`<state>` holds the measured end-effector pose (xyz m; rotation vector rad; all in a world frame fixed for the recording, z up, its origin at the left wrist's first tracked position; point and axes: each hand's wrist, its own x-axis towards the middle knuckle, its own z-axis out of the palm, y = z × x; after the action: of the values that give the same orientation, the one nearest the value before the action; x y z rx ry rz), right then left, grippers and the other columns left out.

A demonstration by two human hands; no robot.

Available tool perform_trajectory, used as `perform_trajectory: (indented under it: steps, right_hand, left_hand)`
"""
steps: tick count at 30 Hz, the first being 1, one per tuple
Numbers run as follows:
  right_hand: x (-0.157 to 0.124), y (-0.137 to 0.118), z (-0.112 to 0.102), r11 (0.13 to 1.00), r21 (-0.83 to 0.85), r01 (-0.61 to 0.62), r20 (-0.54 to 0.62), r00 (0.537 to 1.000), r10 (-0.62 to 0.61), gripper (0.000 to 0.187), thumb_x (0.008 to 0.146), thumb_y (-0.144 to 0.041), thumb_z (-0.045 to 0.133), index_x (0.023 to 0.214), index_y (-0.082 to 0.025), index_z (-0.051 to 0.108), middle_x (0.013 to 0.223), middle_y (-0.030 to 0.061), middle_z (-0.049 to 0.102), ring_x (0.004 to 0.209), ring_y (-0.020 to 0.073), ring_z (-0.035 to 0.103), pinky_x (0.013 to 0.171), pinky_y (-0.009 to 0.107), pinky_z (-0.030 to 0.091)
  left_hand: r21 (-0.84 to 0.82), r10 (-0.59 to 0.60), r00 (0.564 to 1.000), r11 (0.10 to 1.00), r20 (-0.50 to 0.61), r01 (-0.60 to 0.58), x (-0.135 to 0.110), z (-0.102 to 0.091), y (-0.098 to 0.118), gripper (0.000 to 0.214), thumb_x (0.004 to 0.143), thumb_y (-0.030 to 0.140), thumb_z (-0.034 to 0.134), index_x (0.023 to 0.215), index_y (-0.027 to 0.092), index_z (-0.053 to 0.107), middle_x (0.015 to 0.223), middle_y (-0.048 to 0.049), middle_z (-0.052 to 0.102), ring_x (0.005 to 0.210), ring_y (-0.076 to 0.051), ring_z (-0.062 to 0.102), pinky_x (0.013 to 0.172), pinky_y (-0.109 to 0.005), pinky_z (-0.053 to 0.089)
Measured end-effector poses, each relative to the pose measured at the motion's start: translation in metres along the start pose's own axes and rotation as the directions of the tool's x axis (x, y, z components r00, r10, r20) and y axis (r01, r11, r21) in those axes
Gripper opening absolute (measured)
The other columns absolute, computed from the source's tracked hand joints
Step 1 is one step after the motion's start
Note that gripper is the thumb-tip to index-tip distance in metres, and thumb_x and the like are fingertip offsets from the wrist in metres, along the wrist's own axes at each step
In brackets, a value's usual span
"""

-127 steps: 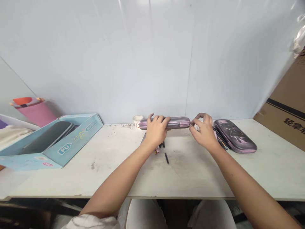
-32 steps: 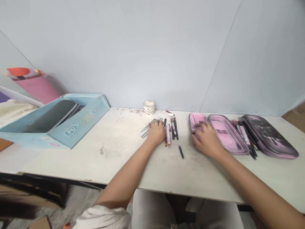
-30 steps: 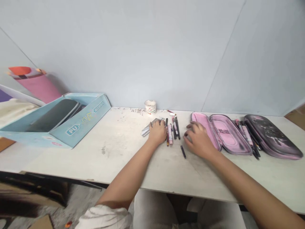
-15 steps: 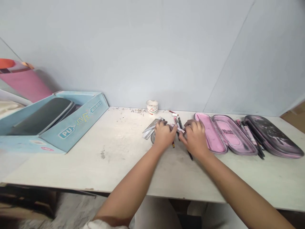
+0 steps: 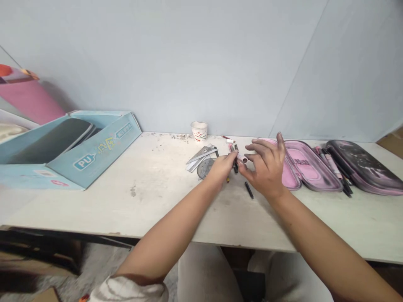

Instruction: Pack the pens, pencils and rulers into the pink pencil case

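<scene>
My left hand [image 5: 223, 168] is closed, its fingertips pinched around dark pens [image 5: 235, 167] whose ends stick out above and below the thumb. Close beside it, my right hand [image 5: 267, 165] has its fingers raised and spread, with the thumb near the pens. A pale pink tube-like piece [image 5: 242, 158] shows between the hands; its kind is unclear. Left of my left hand lie a clear set square and ruler [image 5: 201, 156] and a round dark protractor-like disc [image 5: 205, 167]. A short black pen or cap [image 5: 249, 190] lies in front of the hands.
An open pink pencil case [image 5: 310, 167] lies right, partly behind my right hand. Beyond it are several pens [image 5: 330, 163] and a closed black case [image 5: 365, 165]. A paper cup [image 5: 199, 131] stands by the wall. A blue box [image 5: 100, 153] holding a dark case [image 5: 53, 142] is left.
My right hand has lifted its fingers and spread them. My left hand has closed around the pens and turned inward. The disc and the short black piece are more exposed; the view has tilted slightly.
</scene>
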<state>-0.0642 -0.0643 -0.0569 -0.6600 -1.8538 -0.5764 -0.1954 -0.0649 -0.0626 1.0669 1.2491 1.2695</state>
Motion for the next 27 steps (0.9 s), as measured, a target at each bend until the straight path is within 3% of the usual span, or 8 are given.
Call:
perform_trajectory:
  steps: [5, 8, 10, 12, 14, 16, 23, 27]
  right_hand:
    - [-0.003, -0.001, 0.001, 0.983, 0.182, 0.006, 0.161, 0.986, -0.036, 0.011, 0.081, -0.033, 0.053, 0.082, -0.023, 0.052, 0.1, 0.0032, 0.063, 0.106, 0.0213, 0.052, 0.105, 0.055, 0.023]
    - [-0.007, 0.002, 0.007, 0.926, 0.292, -0.239, 0.231, 0.957, 0.174, 0.02, 0.082, -0.036, 0.051, 0.096, -0.02, 0.053, 0.104, 0.0082, 0.06, 0.106, 0.0224, 0.052, 0.099, 0.049, 0.034]
    - [-0.009, 0.006, 0.011, 0.786, 0.39, -0.48, 0.273, 0.875, 0.399, 0.03, 0.084, -0.038, 0.048, 0.107, -0.019, 0.05, 0.106, 0.0105, 0.059, 0.103, 0.0217, 0.054, 0.091, 0.044, 0.042]
    - [-0.011, 0.009, 0.015, 0.558, 0.497, -0.664, 0.386, 0.746, 0.543, 0.036, 0.085, -0.041, 0.045, 0.114, -0.019, 0.045, 0.105, 0.0104, 0.06, 0.095, 0.0201, 0.058, 0.079, 0.038, 0.049]
    - [-0.011, 0.01, 0.017, 0.355, 0.558, -0.75, 0.506, 0.646, 0.571, 0.037, 0.085, -0.043, 0.045, 0.114, -0.02, 0.045, 0.102, 0.0089, 0.062, 0.085, 0.0179, 0.061, 0.067, 0.032, 0.051]
    - [-0.011, 0.009, 0.017, 0.25, 0.581, -0.775, 0.567, 0.605, 0.558, 0.035, 0.084, -0.042, 0.047, 0.112, -0.021, 0.048, 0.1, 0.0073, 0.064, 0.077, 0.0158, 0.062, 0.06, 0.029, 0.051]
    - [-0.011, 0.005, 0.019, 0.295, 0.585, -0.755, 0.528, 0.631, 0.568, 0.028, 0.082, -0.038, 0.052, 0.101, -0.021, 0.061, 0.102, 0.0059, 0.066, 0.095, 0.0177, 0.06, 0.084, 0.034, 0.048]
    - [-0.011, 0.002, 0.019, 0.276, 0.601, -0.75, 0.492, 0.619, 0.612, 0.024, 0.08, -0.036, 0.055, 0.095, -0.02, 0.063, 0.098, 0.005, 0.068, 0.093, 0.0171, 0.061, 0.085, 0.034, 0.048]
  left_hand:
    - [-0.352, -0.013, 0.985, 0.933, 0.175, 0.075, -0.006, -0.003, 0.009, 0.02, 0.075, 0.033, 0.06, 0.079, 0.015, 0.057, 0.062, 0.0013, 0.056, 0.054, -0.008, 0.053, 0.05, -0.018, 0.04]
    - [-0.305, 0.044, 0.975, 0.952, 0.217, 0.025, -0.009, -0.005, 0.011, 0.02, 0.075, 0.03, 0.061, 0.086, 0.016, 0.052, 0.063, 0.0028, 0.056, 0.047, -0.006, 0.051, 0.044, -0.016, 0.037]
    - [-0.226, 0.06, 0.963, 0.974, 0.261, 0.0, -0.01, -0.005, 0.009, 0.024, 0.076, 0.032, 0.061, 0.09, 0.017, 0.049, 0.063, 0.0026, 0.056, 0.048, -0.007, 0.053, 0.041, -0.015, 0.035]
    - [-0.155, 0.062, 0.95, 0.988, 0.305, -0.015, -0.01, -0.003, 0.006, 0.028, 0.075, 0.035, 0.061, 0.093, 0.017, 0.048, 0.066, 0.0012, 0.058, 0.055, -0.01, 0.057, 0.04, -0.015, 0.033]
    - [-0.096, 0.045, 0.944, 0.995, 0.327, -0.014, -0.01, -0.001, 0.002, 0.031, 0.075, 0.038, 0.061, 0.095, 0.018, 0.047, 0.071, -0.0002, 0.058, 0.059, -0.011, 0.058, 0.038, -0.014, 0.03]
    - [-0.065, 0.026, 0.948, 0.998, 0.318, -0.006, -0.009, 0.001, -0.001, 0.032, 0.077, 0.043, 0.058, 0.094, 0.018, 0.048, 0.072, -0.0004, 0.057, 0.058, -0.01, 0.056, 0.036, -0.014, 0.028]
    - [-0.143, -0.023, 0.955, 0.987, 0.295, 0.068, -0.008, 0.006, 0.0, 0.029, 0.083, 0.05, 0.046, 0.089, 0.021, 0.046, 0.052, 0.0087, 0.031, 0.037, -0.003, 0.026, 0.035, -0.013, 0.014]
    - [-0.103, -0.026, 0.967, 0.993, 0.255, 0.054, -0.01, 0.007, 0.002, 0.029, 0.084, 0.05, 0.045, 0.089, 0.022, 0.047, 0.049, 0.01, 0.025, 0.035, -0.003, 0.02, 0.035, -0.013, 0.013]
